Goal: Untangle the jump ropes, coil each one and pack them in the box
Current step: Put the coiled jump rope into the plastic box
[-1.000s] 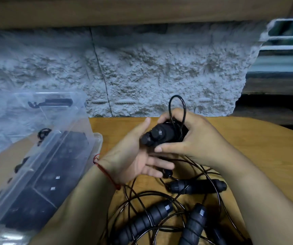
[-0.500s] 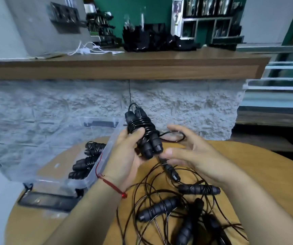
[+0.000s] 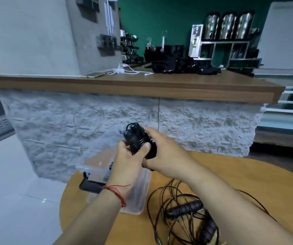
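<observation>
packing step: left hand (image 3: 129,157) and right hand (image 3: 162,156) both gripped the coiled jump rope (image 3: 135,137), held up above the clear box (image 3: 139,200) on the tabletop (image 3: 239,177). next move probably needed lowering it in. tangled ropes (image 3: 186,209) lay beside the box, not yet coiled.

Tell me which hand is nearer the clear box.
Left. The left hand hangs over the clear box; the right hand is off to its right side. Both hold the coiled rope.
</observation>
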